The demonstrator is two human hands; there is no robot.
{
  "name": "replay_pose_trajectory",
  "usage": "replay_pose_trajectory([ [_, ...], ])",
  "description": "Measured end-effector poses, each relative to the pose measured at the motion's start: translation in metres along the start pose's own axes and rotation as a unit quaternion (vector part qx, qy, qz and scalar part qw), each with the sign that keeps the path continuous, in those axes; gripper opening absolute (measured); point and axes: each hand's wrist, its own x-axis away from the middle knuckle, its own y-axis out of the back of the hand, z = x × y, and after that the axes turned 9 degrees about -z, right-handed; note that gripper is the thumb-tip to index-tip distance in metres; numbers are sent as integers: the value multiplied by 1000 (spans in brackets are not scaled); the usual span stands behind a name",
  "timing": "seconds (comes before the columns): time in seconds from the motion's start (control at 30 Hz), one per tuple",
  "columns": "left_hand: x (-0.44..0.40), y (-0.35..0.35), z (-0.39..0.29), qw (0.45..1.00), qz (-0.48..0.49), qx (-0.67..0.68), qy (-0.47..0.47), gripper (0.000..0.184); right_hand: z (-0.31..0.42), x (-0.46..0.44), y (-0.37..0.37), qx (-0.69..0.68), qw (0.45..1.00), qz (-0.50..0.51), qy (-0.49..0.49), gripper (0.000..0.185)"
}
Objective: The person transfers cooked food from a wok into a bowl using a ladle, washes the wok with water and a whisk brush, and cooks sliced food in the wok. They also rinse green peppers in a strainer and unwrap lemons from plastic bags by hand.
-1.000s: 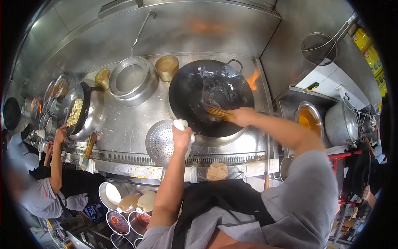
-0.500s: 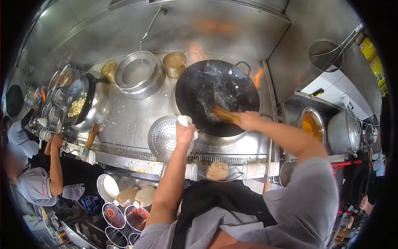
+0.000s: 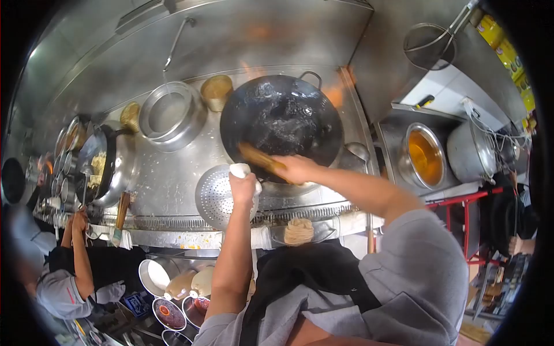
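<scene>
A large black wok with water in it sits on the stove. My right hand is closed round a bamboo wok brush, whose bristles are at the wok's near left side. The brush is slightly blurred. My left hand grips a folded white cloth at the wok's near left edge; the wok handle, if the cloth covers it, is hidden. Beside and partly behind that hand lies a perforated strainer.
Flames show behind the wok. A steel pot under a tap and a brass-coloured pot stand at the back. A ladle lies right, near a bowl of orange liquid. A co-worker handles another wok at left.
My right hand has swept the brush left and toward me, from the wok's middle to its near left side. My left hand keeps its grip on the cloth. The whole view has shifted.
</scene>
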Motion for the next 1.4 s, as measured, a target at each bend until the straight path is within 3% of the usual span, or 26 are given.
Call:
replay_pose_trajectory([
  [0.07, 3, -6, -1, 1000, -18, -2, 1, 39, -27, 43, 48, 27, 993, 105, -42, 52],
  [0.1, 5, -6, -3, 999, -45, -4, 2, 38, -77, 39, 59, 118, 988, 103, -9, 52],
  [0.13, 6, -4, -7, 1000, -13, -9, 9, 42, -109, 27, 85, 199, 976, 92, 21, 49],
  [0.17, 4, -4, -4, 1000, -13, -10, 11, 42, -96, 15, 129, 240, 960, 102, -99, 43],
  [0.27, 0, -7, 6, 999, 28, 13, 29, 41, -111, -88, 136, 342, 934, -30, -100, 42],
  [0.3, 0, -7, 7, 1000, 4, 11, 16, 40, -87, -94, 126, 313, 941, -106, -68, 39],
  [0.43, 3, -2, 5, 1000, -11, 18, -20, 41, -37, -101, 15, 121, 967, -183, -128, 31],
  [0.5, -1, -5, 10, 999, -33, 8, -27, 42, -26, -61, -6, 82, 985, -131, -76, 40],
  [0.57, 2, -6, 13, 998, -58, -4, -29, 43, -32, -12, 0, 96, 994, -57, -18, 44],
  [0.63, 1, -3, 6, 998, -51, -26, -10, 43, -31, 36, 56, 151, 983, 79, -75, 50],
  [0.67, 1, -1, 0, 998, -31, -46, -13, 43, -81, 35, 62, 206, 977, 45, -14, 48],
  [0.77, -4, 4, -7, 1000, 5, -26, 9, 38, -134, -35, 132, 381, 922, -4, -64, 44],
  [0.83, -9, 9, -8, 999, 23, -15, 21, 34, -117, -102, 125, 308, 947, -82, -39, 44],
  [0.9, -15, 13, -4, 997, 63, -20, 28, 30, -88, -150, 54, 230, 959, -155, -63, 45],
  [0.97, -11, 13, -12, 996, 56, -39, 50, 27, -28, -122, -2, 76, 972, -198, -99, 51],
  [1.03, -10, 11, -13, 999, 40, -29, 5, 27, -12, -91, -35, 26, 987, -143, -72, 57],
  [1.1, -7, 11, -13, 999, 36, -17, 14, 28, -19, -38, -20, -3, 1000, -24, -14, 57],
  [1.17, -6, 9, -15, 999, 41, -25, 15, 26, -38, 12, 36, 101, 991, 81, -28, 55],
  [1.23, -6, 8, -13, 998, 50, -28, 32, 24, -114, 14, 80, 206, 975, 80, 38, 52],
  [1.27, -6, 10, -12, 997, 60, -28, 48, 22, -99, 10, 125, 308, 946, 95, -30, 46],
  [1.3, -8, 11, -11, 997, 56, -31, 49, 22, -92, -9, 152, 321, 943, 51, -73, 40],
  [1.33, -8, 13, -11, 994, 62, -24, 87, 22, -110, -52, 154, 343, 938, -6, -46, 39],
  [1.4, -10, 13, -10, 990, 74, -3, 120, 21, -112, -107, 121, 317, 943, -95, -40, 37],
])
